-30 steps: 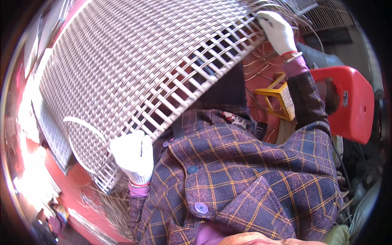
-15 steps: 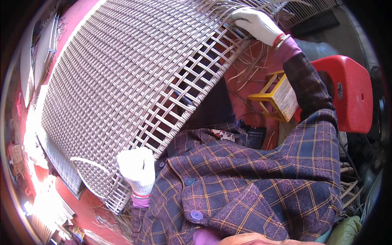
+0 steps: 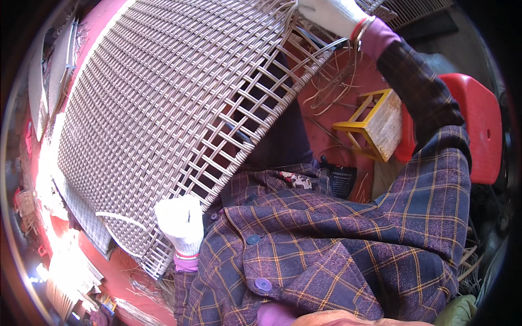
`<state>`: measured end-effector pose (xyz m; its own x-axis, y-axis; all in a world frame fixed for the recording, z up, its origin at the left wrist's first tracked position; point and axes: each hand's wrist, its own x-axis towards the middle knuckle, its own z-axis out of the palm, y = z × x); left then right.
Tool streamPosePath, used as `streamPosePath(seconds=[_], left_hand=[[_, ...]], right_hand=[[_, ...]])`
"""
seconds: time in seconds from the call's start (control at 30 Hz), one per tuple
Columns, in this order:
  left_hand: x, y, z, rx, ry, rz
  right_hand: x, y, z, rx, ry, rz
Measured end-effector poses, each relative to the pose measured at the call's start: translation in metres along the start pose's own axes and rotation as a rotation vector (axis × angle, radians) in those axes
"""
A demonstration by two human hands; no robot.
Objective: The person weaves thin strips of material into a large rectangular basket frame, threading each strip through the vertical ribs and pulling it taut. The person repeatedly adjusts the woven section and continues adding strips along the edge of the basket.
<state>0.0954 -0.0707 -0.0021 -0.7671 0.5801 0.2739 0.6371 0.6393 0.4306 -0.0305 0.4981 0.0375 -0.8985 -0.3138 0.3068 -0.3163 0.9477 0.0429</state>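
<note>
A large woven wicker panel in grey-brown strands slants across my lap, tightly woven on the left, with an open lattice along its wrapped near edge. My left hand, in a white knit glove, is closed at the lower end of that edge, its fingertips partly hidden. My right hand, gloved too, is at the panel's far end, partly cut off by the top of the view. Its fingers close on loose wicker strands gathered there. One pale strand curves out beside my left hand.
To the right stand a small yellow-framed stool with a wooden top and a red plastic stool. Loose strands are scattered over the red floor. Other woven pieces stand at the far left, near bright sunlight.
My right hand has moved up and left, toward the top of the view, drawing the loose strands along. My left hand has stayed almost where it was on the panel's edge.
</note>
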Motion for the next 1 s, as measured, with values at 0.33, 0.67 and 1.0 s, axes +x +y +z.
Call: streamPosePath(seconds=[0.33, 0.67, 1.0], left_hand=[[-0.007, -0.004, 0.003, 0.131, 0.102, 0.13], [0.004, -0.001, 0.0, 0.088, 0.102, 0.149], [-0.016, -0.001, 0.008, 0.267, 0.092, 0.008]], right_hand=[[-0.012, 0.152, -0.074, -0.652, 0.255, 0.531], [-0.032, 0.021, -0.034, 0.265, -0.203, 0.114], [-0.056, 0.048, 0.048, 0.096, -0.48, 0.083]])
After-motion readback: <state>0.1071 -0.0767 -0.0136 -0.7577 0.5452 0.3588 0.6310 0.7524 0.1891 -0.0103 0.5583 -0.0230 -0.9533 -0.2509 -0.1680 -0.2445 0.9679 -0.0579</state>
